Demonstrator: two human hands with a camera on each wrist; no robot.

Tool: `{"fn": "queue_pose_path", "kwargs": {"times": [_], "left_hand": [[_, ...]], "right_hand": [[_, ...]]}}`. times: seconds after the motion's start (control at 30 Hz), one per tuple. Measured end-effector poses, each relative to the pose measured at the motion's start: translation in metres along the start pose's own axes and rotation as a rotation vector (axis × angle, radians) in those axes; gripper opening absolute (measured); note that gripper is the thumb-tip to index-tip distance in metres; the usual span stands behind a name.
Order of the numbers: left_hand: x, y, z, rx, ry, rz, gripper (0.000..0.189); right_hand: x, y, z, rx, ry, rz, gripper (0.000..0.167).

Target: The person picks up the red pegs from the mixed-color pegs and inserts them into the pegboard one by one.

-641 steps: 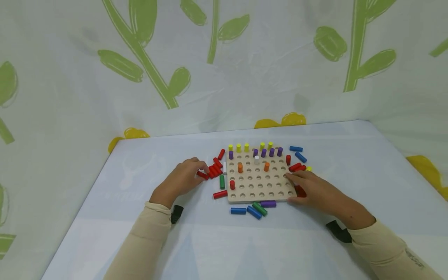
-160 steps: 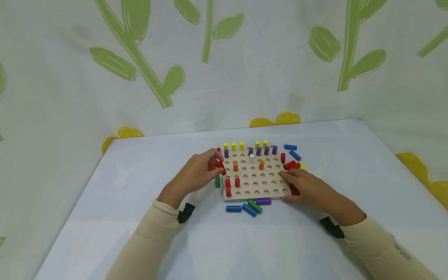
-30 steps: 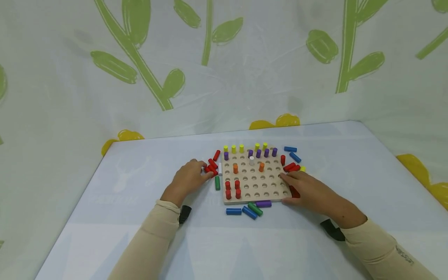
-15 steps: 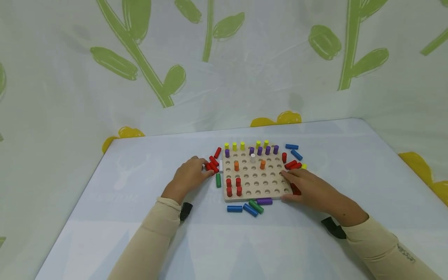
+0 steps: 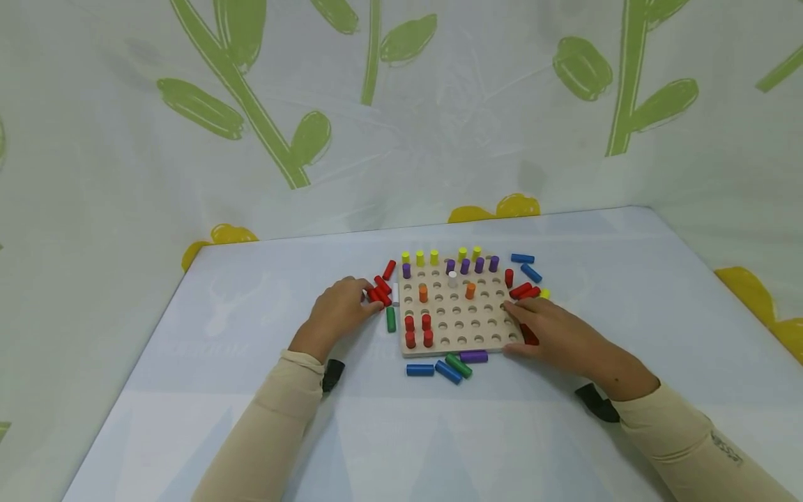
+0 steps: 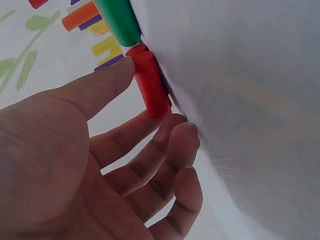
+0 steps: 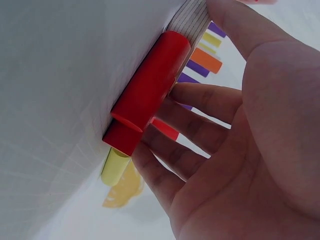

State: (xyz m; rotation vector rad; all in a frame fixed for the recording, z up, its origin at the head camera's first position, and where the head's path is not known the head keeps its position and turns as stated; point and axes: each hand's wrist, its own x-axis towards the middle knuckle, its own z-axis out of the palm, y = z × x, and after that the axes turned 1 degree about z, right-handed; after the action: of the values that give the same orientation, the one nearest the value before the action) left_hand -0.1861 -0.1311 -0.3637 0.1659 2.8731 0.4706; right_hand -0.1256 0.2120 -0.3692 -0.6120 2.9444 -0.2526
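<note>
1. Position: red peg (image 6: 151,82), L of board (image 5: 453,346), not touching it; white peg (image 5: 395,293) lies btwn.
2. Long axis: runs thumb to index, approx. in line w/ green peg (image 6: 120,22) in L wrist view; can't tell if lifted.
3. L hand (image 5: 335,314): nearer one, pinching red peg btwn thumb + index, other fingers loosely bent.
4. R hand (image 5: 558,341): fingers spread, thumb at board's near-R corner, index on R edge; well apart from red peg.
</note>
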Motion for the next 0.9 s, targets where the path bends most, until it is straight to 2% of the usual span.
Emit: {"fn": "queue_pose_path", "kwargs": {"times": [0.53,0.9], "left_hand": [[-0.0017,0.0007,-0.0002,-0.045,0.077,0.01,0.043],[0.0008,0.0035,0.0007,-0.126,0.047,0.009,0.04]], "right_hand": [[0.0015,0.0001,0.0014,0.0,-0.005,0.008,0.082],[0.0007,0.0014,0.002,-0.007,-0.004,-0.001,0.081]]}}
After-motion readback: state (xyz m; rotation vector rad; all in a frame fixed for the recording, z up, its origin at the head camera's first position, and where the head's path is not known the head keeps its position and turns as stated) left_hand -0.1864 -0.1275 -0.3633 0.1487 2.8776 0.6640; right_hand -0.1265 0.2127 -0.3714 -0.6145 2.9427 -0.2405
